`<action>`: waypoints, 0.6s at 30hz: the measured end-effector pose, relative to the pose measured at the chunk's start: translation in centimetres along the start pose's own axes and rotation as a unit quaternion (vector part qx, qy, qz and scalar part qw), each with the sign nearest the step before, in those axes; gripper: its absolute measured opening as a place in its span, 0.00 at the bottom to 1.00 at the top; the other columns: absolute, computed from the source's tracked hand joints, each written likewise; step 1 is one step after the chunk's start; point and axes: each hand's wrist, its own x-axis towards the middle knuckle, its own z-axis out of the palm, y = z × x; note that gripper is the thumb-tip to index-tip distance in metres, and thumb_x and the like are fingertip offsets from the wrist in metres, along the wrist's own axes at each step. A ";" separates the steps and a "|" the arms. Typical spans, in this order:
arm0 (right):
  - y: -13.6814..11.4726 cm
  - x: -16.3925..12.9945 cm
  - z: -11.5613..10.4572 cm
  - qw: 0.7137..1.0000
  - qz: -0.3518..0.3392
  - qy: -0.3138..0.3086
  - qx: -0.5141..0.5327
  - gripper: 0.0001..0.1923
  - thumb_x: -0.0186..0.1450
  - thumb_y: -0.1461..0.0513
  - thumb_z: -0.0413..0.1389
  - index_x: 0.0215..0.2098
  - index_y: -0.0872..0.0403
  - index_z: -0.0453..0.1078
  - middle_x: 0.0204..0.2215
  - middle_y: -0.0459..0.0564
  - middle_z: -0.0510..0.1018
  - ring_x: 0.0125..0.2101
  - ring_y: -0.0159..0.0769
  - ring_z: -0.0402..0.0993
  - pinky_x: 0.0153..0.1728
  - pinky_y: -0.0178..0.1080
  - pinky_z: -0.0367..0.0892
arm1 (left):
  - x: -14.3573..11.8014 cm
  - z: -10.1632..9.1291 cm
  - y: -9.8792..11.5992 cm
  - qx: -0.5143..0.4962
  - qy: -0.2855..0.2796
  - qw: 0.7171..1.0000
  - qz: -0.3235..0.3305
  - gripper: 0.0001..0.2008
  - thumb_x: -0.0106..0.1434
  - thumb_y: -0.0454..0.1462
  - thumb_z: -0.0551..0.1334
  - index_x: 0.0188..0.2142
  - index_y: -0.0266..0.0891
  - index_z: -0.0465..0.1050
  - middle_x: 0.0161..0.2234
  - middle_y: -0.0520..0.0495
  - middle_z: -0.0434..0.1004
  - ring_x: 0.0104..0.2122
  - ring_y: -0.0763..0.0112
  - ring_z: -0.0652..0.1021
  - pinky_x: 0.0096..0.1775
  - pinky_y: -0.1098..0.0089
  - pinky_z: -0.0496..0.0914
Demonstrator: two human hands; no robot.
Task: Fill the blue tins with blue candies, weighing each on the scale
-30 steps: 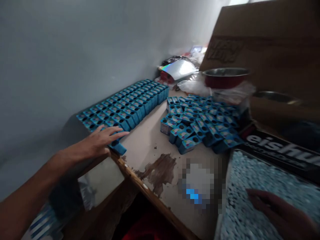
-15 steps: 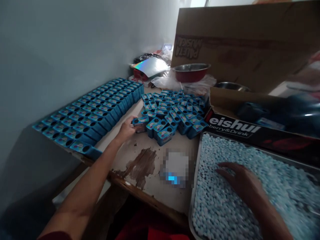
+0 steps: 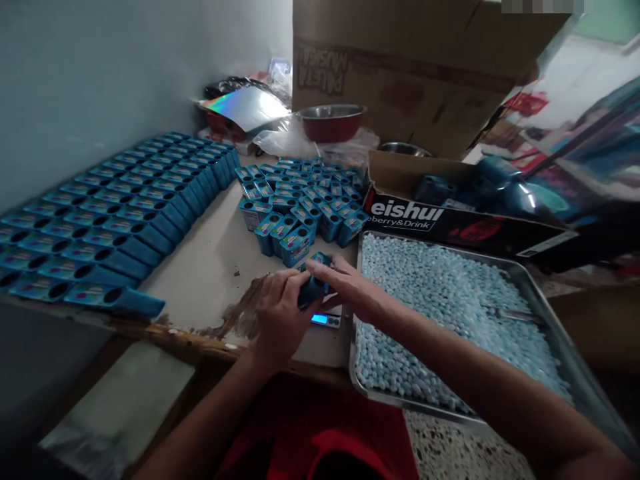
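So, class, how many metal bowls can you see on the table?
2. A red-sided metal bowl stands before the big cardboard box; a second bowl's rim peeks out behind the printed carton. Others may be hidden.

I see my left hand (image 3: 280, 313) and right hand (image 3: 350, 288) bare, forearms uncovered with no sleeves, rings or watch; red clothing (image 3: 320, 433) shows below them.

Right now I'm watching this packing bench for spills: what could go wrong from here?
1. Both hands, left hand and right hand, hold one small blue box above the scale; a slip could drop it.
2. The right forearm crosses the heaped tray of blue pellets; it might sweep some out.
3. The nearest blue box in the rows lies by the worn table edge and could fall.
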 end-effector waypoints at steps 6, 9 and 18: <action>-1.9 2.0 -2.0 0.881 -0.025 0.015 -0.471 0.24 0.68 0.53 0.59 0.58 0.56 0.72 0.45 0.59 0.84 0.43 0.49 0.81 0.39 0.42 0.70 | -0.5 -0.9 -1.7 -0.187 -0.177 0.965 -0.052 0.10 0.69 0.39 0.71 0.49 0.45 0.84 0.51 0.45 0.86 0.49 0.60 0.85 0.55 0.62 0.80; -3.3 2.2 -1.5 0.784 -0.088 -0.061 -0.611 0.25 0.69 0.53 0.59 0.61 0.54 0.74 0.46 0.60 0.86 0.43 0.51 0.82 0.38 0.42 0.66 | -1.3 -2.5 -4.2 -0.182 -0.181 0.960 -0.114 0.08 0.69 0.41 0.71 0.47 0.47 0.85 0.50 0.47 0.86 0.50 0.57 0.85 0.55 0.58 0.80; -0.6 -0.5 -8.9 0.791 -0.004 0.013 -0.611 0.23 0.77 0.46 0.55 0.55 0.53 0.79 0.40 0.55 0.85 0.38 0.45 0.79 0.39 0.42 0.66 | -2.7 -5.5 -7.9 -0.153 -0.190 0.932 -0.268 0.15 0.66 0.47 0.71 0.50 0.47 0.83 0.48 0.46 0.86 0.46 0.54 0.85 0.56 0.53 0.80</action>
